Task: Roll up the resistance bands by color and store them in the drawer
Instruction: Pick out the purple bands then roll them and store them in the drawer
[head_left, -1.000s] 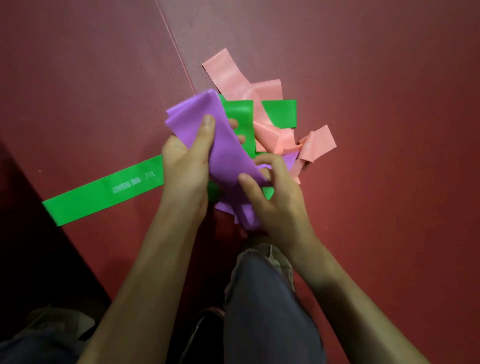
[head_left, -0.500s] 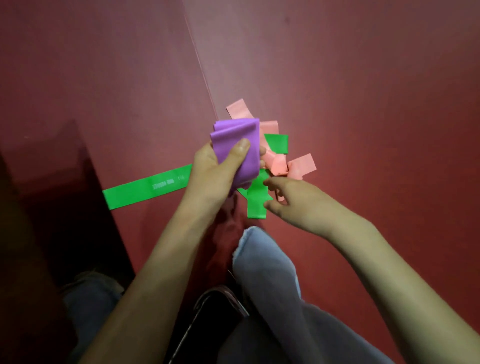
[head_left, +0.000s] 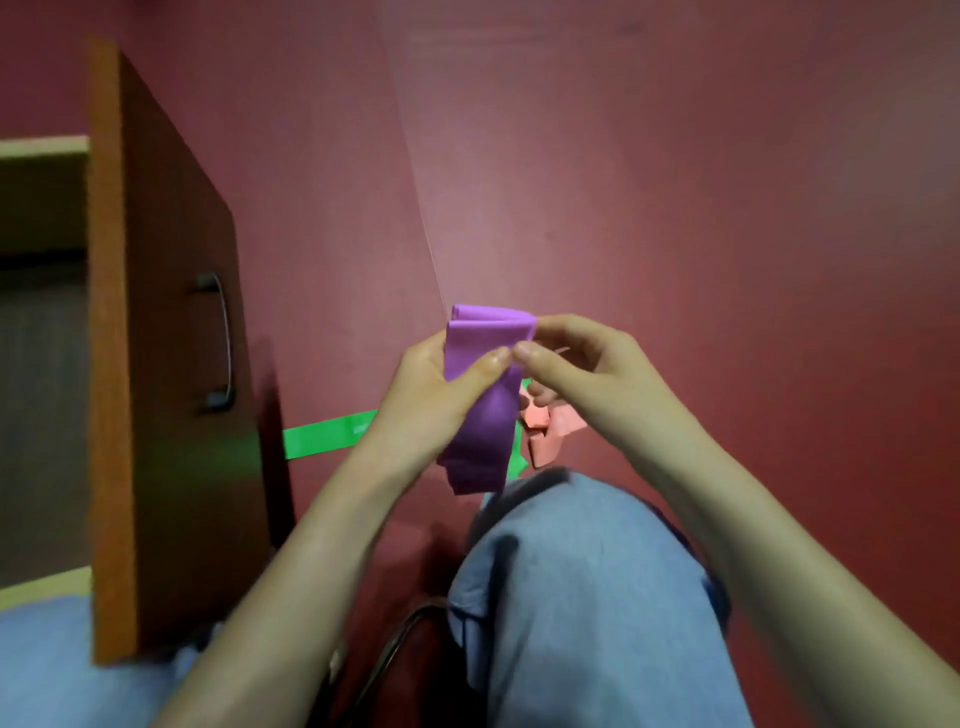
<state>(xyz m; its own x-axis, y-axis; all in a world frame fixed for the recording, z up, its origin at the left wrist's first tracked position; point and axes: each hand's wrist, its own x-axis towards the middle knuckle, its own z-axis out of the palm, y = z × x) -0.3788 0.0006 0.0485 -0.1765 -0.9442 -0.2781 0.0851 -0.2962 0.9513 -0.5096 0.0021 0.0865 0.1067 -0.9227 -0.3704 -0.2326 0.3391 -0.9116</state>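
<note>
Red mat flooring spreads right of the open wooden drawer, where the left hand grips the folded purple band, the right hand pinches its top corner, and a green band and pink bands lie.

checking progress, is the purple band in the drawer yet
No, the purple band is held by the left hand and right hand.

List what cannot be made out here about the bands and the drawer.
Head view:
Drawer inside: cut by the left edge, blurred; contents unknown.
Green band: mostly hidden behind the left hand and the purple band.
Pink bands: largely hidden behind the right hand; number unclear.
</note>
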